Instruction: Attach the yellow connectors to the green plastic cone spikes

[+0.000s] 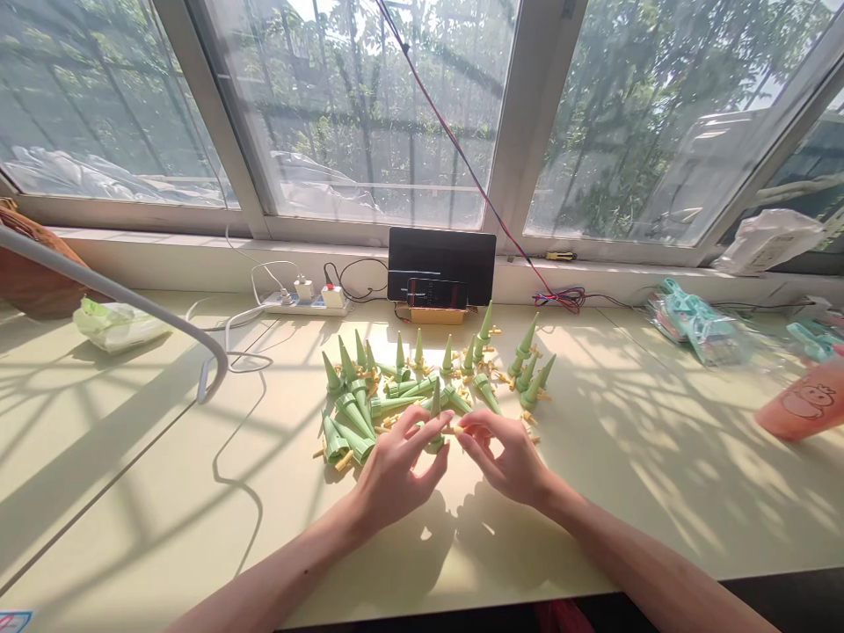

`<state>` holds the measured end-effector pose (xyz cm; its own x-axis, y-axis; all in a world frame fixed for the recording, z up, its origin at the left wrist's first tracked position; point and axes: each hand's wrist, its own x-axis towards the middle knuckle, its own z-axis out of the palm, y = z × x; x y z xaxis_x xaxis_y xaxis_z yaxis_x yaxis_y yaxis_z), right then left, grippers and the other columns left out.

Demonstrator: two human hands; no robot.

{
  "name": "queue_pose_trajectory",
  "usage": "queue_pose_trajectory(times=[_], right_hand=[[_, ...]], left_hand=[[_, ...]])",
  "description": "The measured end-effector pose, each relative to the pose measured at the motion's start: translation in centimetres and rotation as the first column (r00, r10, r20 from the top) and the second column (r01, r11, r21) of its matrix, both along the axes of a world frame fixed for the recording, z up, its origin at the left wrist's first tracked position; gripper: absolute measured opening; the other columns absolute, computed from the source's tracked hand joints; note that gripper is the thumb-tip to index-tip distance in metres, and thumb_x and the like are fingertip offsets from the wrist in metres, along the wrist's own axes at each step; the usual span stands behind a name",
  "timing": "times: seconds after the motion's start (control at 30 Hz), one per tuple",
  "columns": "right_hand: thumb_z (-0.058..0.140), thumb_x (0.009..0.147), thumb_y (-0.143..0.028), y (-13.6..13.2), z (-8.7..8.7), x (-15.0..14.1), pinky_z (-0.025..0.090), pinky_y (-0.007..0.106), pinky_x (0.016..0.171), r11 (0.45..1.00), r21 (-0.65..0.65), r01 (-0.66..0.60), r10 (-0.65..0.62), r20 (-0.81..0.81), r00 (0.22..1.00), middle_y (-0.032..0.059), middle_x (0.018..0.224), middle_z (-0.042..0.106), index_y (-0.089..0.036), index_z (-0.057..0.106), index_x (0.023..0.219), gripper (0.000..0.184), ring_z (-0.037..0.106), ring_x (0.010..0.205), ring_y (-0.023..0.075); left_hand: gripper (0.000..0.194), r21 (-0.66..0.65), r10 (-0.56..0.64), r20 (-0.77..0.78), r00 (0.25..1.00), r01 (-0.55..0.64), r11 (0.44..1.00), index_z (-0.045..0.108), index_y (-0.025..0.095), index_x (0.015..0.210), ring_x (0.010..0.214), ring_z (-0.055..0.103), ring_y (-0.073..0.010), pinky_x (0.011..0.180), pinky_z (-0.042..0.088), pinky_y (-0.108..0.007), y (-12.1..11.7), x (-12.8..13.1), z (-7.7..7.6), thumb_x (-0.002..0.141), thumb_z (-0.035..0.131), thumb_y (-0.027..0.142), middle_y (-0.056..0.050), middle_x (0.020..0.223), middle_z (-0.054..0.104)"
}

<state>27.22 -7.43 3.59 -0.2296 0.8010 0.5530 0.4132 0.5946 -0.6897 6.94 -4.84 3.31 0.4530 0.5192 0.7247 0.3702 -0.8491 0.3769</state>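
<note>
My left hand (410, 450) is closed around a green plastic watering spike (435, 400) whose pointed tip sticks up above my fingers. From the right, my right hand (505, 448) pinches a small yellow valve (454, 430) against the side of that spike. Whether the valve sits fully in the spike cannot be seen. Behind my hands, more green spikes (356, 409) lie loose on the table, several showing open wide ends. Other spikes with yellow valves stand upright in a back row (418, 352) and in a cluster on the right (527, 352).
A dark tablet (441, 255) and a phone (436, 293) lean on a small stand by the window. On the left are a power strip (309, 302), cables, a grey curved arm (132, 294) and a plastic bag (119, 325). Bagged teal items (699, 321) and a pink cup (804, 400) are right.
</note>
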Motion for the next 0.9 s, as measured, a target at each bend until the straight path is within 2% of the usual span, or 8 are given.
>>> queue_pose_trajectory(times=[0.33, 0.63, 0.9], right_hand=[[0.059, 0.095, -0.025, 0.04, -0.39, 0.04, 0.050, 0.027, 0.050, 1.000, -0.010, -0.019, 0.019, -0.012, 1.000, 0.0029, 0.073, 0.066, -0.018, 0.061, 0.103, 0.010, 0.062, 0.058, 0.0155], [0.059, 0.095, -0.022, 0.34, -0.74, 0.09, 0.051, 0.026, 0.051, 0.999, 0.035, -0.022, 0.023, -0.029, 0.999, 0.0024, 0.074, 0.067, -0.018, 0.062, 0.103, 0.009, 0.062, 0.058, 0.0141], [0.059, 0.096, -0.022, 0.31, -0.80, 0.12, 0.051, 0.026, 0.051, 0.999, 0.029, -0.028, 0.028, -0.013, 1.000, 0.0023, 0.073, 0.066, -0.018, 0.062, 0.104, 0.010, 0.062, 0.058, 0.0143]], left_hand=[[0.040, 0.010, 0.010, -0.008, 1.000, -0.010, 1.000, 0.055, 0.023, 0.131, 0.055, 0.049, -0.0040, 0.050, 0.045, -0.018, -0.04, 0.00, 0.06, 0.092, 0.059, 0.013, -0.003, 0.097, 0.057], [0.038, 0.029, 0.019, -0.010, 1.000, -0.019, 0.999, 0.057, 0.021, 0.129, 0.055, 0.049, -0.0039, 0.050, 0.046, -0.018, 0.13, 0.08, 0.13, 0.092, 0.059, 0.013, -0.003, 0.097, 0.057], [0.041, 0.025, 0.007, 0.001, 1.000, -0.007, 1.000, 0.056, 0.023, 0.132, 0.055, 0.049, -0.0042, 0.050, 0.047, -0.018, 0.15, 0.08, 0.03, 0.092, 0.059, 0.013, -0.003, 0.097, 0.056]])
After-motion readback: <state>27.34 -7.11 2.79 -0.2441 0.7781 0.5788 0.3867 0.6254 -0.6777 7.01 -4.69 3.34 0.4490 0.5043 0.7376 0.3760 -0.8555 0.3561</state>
